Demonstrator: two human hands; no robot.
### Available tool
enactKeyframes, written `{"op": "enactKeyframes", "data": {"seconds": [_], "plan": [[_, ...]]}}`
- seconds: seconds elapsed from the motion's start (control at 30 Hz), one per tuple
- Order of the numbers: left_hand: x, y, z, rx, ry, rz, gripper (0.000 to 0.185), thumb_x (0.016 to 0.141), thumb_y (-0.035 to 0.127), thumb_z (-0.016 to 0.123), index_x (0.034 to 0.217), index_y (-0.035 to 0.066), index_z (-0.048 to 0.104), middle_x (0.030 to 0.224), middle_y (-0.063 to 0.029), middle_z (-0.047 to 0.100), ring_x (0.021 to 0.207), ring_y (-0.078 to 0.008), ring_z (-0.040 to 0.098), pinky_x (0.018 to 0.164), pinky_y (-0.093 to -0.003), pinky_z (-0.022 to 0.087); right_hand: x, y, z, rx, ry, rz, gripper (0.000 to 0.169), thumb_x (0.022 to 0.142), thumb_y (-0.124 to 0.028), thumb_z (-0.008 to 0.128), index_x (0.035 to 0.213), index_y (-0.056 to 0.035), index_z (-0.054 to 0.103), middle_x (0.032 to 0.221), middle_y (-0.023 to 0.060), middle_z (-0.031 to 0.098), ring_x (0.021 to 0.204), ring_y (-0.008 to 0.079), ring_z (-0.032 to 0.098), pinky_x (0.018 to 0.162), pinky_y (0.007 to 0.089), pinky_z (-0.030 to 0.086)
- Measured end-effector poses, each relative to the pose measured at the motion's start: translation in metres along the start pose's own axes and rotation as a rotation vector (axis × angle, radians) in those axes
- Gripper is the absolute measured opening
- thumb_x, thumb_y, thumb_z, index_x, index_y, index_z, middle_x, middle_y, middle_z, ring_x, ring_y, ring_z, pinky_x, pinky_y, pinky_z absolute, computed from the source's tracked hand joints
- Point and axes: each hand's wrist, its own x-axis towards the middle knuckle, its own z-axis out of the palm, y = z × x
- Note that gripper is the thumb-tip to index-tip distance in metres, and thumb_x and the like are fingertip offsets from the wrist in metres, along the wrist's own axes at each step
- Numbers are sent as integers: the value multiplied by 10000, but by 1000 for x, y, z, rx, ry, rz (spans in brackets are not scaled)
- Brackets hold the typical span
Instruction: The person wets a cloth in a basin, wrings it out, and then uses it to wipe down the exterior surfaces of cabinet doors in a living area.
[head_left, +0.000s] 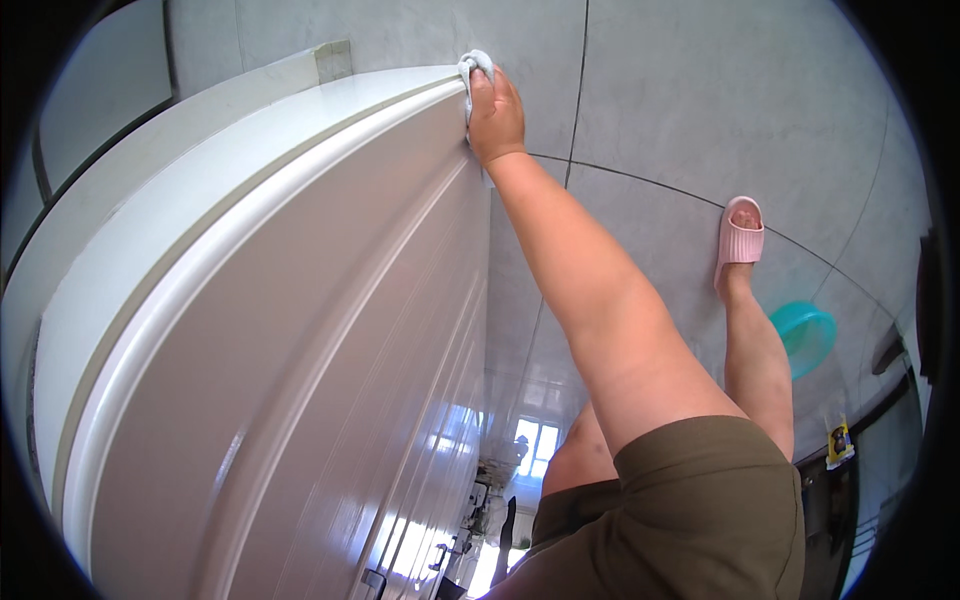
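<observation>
My right hand (497, 116) is at the end of an outstretched bare arm. It grips a pale grey-white cloth (476, 60), bunched over the far end of a white moulded edge (247, 206), close to the tiled floor. My fingers hold the cloth around that corner, and part of it hangs down against the panel. The edge borders a glossy white panelled door (315, 300), which fills the left side of the view. A dark handle (371, 583) shows at the bottom of the picture. My left hand is out of view.
Grey floor tiles (675, 97) with dark joints spread ahead. My foot in a pink slipper (741, 240) stands at the right. Behind that leg is a turquoise plastic basin (817, 334), partly hidden. A yellow packet (840, 442) lies farther right, beside dark furniture.
</observation>
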Motion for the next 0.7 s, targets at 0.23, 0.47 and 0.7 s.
{"op": "enactKeyframes", "data": {"seconds": [0.23,0.47,0.7], "plan": [[-2,6,1,-4,19,-14,367,979,186,386,1341,158,438,1257,-121,622,1263,-537,436,1072,-697,249,-83,38,-4,72,-91,493,504,996,-411,365,1225,4,535,1153,285,600,1102,468,534,944,464,424],[0,12,0,-1,36,-12,371,988,186,375,1354,156,427,1262,-124,618,1267,-532,435,1074,-692,251,-315,94,-13,11,-87,826,579,1007,-483,359,1323,-17,497,1178,192,616,1090,331,572,951,378,427],[-6,13,-3,-5,53,-26,376,996,186,365,1367,154,415,1266,-128,613,1271,-526,434,1076,-688,253,-275,67,-24,687,20,955,542,1010,-436,419,1347,-18,485,1227,75,579,1127,183,514,993,325,379]]}}
